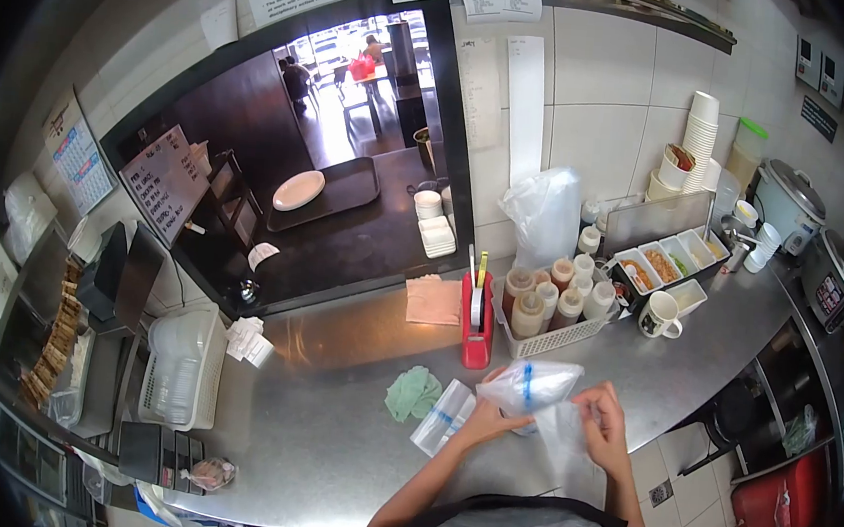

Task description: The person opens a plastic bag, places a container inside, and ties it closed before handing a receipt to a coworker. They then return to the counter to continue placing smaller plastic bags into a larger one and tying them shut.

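My left hand [490, 426] grips a bundle of clear plastic [532, 386] with a blue stripe, just above the steel counter [314, 465]. My right hand [604, 426] is closed, fingertips pinching the thin clear plastic bag [561, 442] that hangs between both hands. Beside my left wrist lies a flat stack of clear plastic [445, 418] with a blue band. A crumpled green cloth [415, 394] rests left of that stack. Behind the hands stands a red tape dispenser [476, 334].
A basket of squeeze bottles [557, 344], a mug [660, 316] and a topping tray [665, 266] line the wall side. A folded pink cloth [434, 300] lies by the serving window. At left stands a basket of plastic lids [214, 366]. A tray [360, 186] with a plate [299, 191] sits beyond the window.
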{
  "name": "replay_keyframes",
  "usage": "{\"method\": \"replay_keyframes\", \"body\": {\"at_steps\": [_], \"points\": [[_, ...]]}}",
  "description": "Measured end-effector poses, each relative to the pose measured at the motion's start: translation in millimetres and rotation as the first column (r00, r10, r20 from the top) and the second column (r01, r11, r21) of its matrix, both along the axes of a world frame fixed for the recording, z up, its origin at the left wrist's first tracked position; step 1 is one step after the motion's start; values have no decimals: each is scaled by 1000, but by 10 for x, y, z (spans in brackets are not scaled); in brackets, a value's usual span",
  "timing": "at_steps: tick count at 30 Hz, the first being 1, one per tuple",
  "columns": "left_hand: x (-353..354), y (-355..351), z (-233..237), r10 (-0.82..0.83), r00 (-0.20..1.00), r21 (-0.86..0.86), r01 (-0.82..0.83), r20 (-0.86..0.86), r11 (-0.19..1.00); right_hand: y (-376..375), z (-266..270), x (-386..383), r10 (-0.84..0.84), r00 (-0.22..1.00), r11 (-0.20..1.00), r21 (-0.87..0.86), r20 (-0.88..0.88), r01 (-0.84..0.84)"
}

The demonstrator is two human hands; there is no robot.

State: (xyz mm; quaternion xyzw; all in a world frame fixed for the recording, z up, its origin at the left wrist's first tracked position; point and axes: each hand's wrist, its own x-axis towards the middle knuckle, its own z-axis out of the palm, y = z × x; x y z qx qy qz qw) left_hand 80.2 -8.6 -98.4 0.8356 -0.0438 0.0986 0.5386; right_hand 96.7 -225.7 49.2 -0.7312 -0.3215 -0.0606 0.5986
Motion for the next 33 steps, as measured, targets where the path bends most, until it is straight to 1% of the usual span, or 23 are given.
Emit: {"method": "replay_keyframes", "body": {"at_steps": [1, 2, 3, 4, 5, 6, 7, 8, 11, 12, 14, 15, 17, 18, 20, 21, 23, 24, 27, 29, 30, 32, 33], "points": [[-16, 25, -24, 24, 1000, 73, -25, 13, 997, 86, 127, -53, -49, 981, 994, -88, 187, 66], [-129, -38, 167, 140, 974, 105, -161, 180, 981, 177, 258, -140, -105, 965, 992, -46, 239, 119], [-242, -72, 376, 243, 905, 114, -299, 350, 948, 171, 255, -138, -94, 950, 991, -61, 298, 117], [-373, -53, 567, 295, 860, 65, -352, 415, 934, 178, 242, -131, -82, 931, 991, -73, 357, 115], [-455, -85, 705, 280, 840, -16, -308, 464, 951, 200, 236, -126, -69, 909, 990, -83, 412, 113], [-539, -113, 823, 269, 818, -93, -258, 509, 962, 238, 277, -151, -57, 901, 992, -78, 430, 99], [-649, -151, 954, 264, 793, -168, -204, 549, 964, 293, 271, -168, -25, 911, 997, -55, 411, 52], [-704, -159, 1225, 168, 848, -100, -136, 502, 986, 347, 253, -192, 10, 921, 999, -34, 390, 3], [-713, -263, 1389, 161, 929, -363, -32, 332, 931, 435, 227, -274, 128, 951, 987, 60, 280, -150], [-726, -220, 1315, 140, 955, -463, -3, 262, 886, 442, 230, -279, 164, 956, 976, 104, 242, -193], [-764, -81, 1194, 69, 989, -645, 30, 128, 764, 396, 243, -262, 194, 963, 965, 137, 187, -221], [-767, -63, 1156, 76, 984, -662, 52, 164, 748, 369, 243, -251, 213, 964, 959, 155, 158, -237], [-778, -67, 1267, 99, 967, -693, 95, 234, 715, 313, 188, -218, 195, 972, 971, 114, 131, -210], [-766, -71, 1263, 123, 952, -613, 80, 282, 786, 303, 170, -208, 186, 976, 976, 93, 117, -198], [-738, -105, 1258, 155, 913, -441, 30, 378, 897, 268, 258, -231, 219, 975, 976, 7, -37, -219], [-746, -113, 1290, 152, 906, -322, -19, 395, 947, 251, 298, -239, 227, 967, 972, -35, -116, -232], [-768, -145, 1431, 137, 895, -70, -118, 424, 991, 246, 328, -233, 327, 925, 940, -32, -196, -339], [-764, -159, 1420, 131, 901, -91, -102, 413, 991, 241, 334, -233, 373, 897, 920, -26, -236, -390], [-753, -181, 1435, 105, 923, -160, -48, 371, 986, 194, 131, -150, 490, 800, 870, 146, -345, -470], [-754, -176, 1543, 72, 942, -220, 2, 328, 976, 113, 40, -83, 373, 842, 926, 102, -389, -363], [-748, -152, 1514, 59, 937, -188, 7, 345, 982, 92, 22, -67, 313, 857, 948, 77, -410, -310], [-722, -101, 1428, 30, 926, -122, 17, 377, 992, 105, 69, -23, 299, 940, 950, -40, -163, -309], [-731, -110, 1412, 32, 930, -84, -1, 367, 996, 113, 90, -11, 293, 955, 951, -97, -33, -295]]}}
